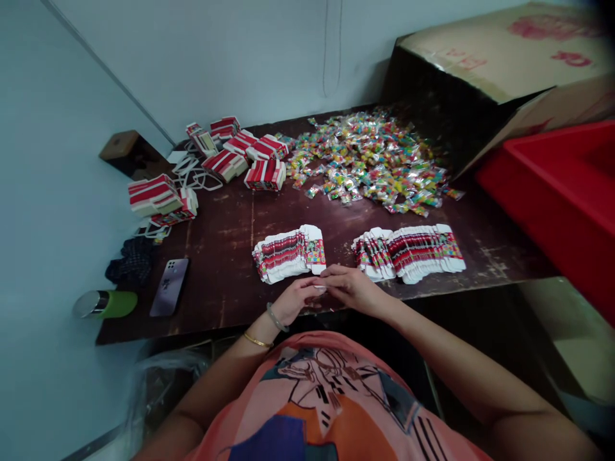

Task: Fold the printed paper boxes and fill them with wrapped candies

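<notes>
My left hand (296,299) and my right hand (350,287) meet at the near edge of a dark brown table (225,256), fingers curled together around a small white item I cannot make out. Just beyond them lie two fanned rows of flat red-and-white printed cartons, one on the left (288,252) and a longer one on the right (410,252). Farther back spreads a heap of small colourful candy packets (369,160). Bundles of the same red-and-white cartons (245,157) are stacked at the back left.
A purple phone (169,286), a green bottle lying down (106,304) and a dark cloth (132,259) sit at the table's left end. A large open cardboard box (480,70) and a red plastic bin (562,192) stand on the right.
</notes>
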Demonstrator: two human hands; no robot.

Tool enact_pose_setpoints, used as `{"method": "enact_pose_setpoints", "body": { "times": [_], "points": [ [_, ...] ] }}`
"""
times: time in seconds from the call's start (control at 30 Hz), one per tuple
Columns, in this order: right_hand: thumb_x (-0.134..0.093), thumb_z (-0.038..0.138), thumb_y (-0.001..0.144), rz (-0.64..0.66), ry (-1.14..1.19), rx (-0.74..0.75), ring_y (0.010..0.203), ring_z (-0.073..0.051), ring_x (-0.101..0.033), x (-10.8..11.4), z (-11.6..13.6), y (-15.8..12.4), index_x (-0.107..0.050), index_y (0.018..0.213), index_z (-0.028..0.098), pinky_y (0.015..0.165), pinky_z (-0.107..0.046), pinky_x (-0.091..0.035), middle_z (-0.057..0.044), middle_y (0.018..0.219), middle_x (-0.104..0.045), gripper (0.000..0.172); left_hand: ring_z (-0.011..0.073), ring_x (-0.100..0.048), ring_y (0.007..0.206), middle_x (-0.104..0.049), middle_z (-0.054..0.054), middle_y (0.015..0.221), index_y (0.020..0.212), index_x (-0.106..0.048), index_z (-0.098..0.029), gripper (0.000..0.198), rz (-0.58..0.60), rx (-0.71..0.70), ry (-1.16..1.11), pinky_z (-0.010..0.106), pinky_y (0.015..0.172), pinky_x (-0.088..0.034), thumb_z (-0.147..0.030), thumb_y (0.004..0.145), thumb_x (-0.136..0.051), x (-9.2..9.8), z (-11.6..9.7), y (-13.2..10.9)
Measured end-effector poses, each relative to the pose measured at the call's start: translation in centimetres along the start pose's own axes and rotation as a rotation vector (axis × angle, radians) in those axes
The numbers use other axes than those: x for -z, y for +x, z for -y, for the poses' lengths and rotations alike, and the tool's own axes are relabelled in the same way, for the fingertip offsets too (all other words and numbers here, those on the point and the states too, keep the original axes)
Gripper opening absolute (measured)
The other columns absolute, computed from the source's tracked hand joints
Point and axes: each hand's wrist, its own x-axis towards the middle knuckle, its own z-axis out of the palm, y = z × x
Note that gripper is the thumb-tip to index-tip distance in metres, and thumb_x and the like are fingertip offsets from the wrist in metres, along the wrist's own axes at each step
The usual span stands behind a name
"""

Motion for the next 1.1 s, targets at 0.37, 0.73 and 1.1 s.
{"method": "enact_pose_setpoints", "body": {
  "times": [0.37, 0.73, 1.1],
  "points": [
    [-0.057, 0.035, 0.089, -0.153, 0.171, -0.206, 0.082, -0.016, -0.063, -0.1, 0.7, -0.6, -0.074, 0.101, 0.024, 0.072, -0.027, -0.052, -0.006, 0.094, -0.064, 0.023, 0.0199, -0.062, 0.090, -0.066, 0.008, 0.102, 0.117, -0.061, -0.019, 0.051, 0.285, 0.001, -0.097, 0.035, 0.079, -0.051, -0.030, 0.069, -0.077, 0.9, 0.2, -0.3],
    [-0.061, 0.034, 0.085, -0.317, 0.221, -0.266, 0.072, -0.014, -0.062, -2.7, -1.1, -1.2, -0.074, 0.088, 0.021, 0.061, -0.025, -0.050, -0.005, 0.087, -0.065, 0.018, 0.0206, -0.061, 0.092, -0.061, 0.009, 0.108, 0.122, -0.056, -0.020, 0.042, 0.266, -0.017, -0.014, 0.030, 0.068, -0.055, -0.025, 0.082, -0.065, 1.7, 2.2, -1.1],
    [-0.059, 0.037, 0.087, -0.405, 0.200, -0.333, 0.070, -0.013, -0.059, -2.7, -1.7, -1.5, -0.071, 0.085, 0.017, 0.062, -0.025, -0.050, -0.004, 0.082, -0.063, 0.023, 0.0187, -0.060, 0.085, -0.064, 0.007, 0.098, 0.119, -0.059, -0.018, 0.045, 0.238, 0.003, 0.104, 0.031, 0.068, -0.055, -0.026, 0.076, -0.070, 1.1, 1.3, -0.1]
  ]
}}
